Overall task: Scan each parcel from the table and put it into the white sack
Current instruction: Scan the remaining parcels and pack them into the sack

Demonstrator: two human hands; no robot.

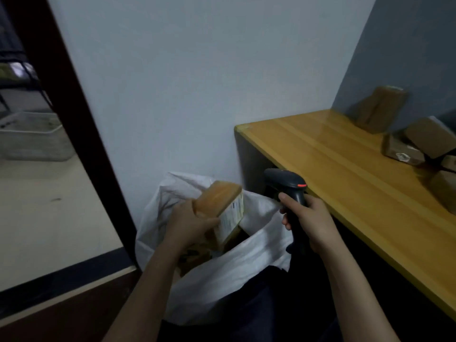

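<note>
**A:** Where's the parcel (219,201)?

**B:** In the left hand (190,223), fingers wrapped round its near end. It's tilted above the mouth of the white sack (222,272), label side facing right.

**A:** And the right hand (311,218)?

**B:** Curled round the scanner (286,183) grip, a red light showing on its head. The label's blurred, so I can't tell if it has been read.

**A:** How to do it well?

**B:** Square the label to the scanner and hold steady. Then lower the parcel past the sack's rim before letting go. More parcels (419,137) lie along the table (345,169) top's far right edge.
</note>
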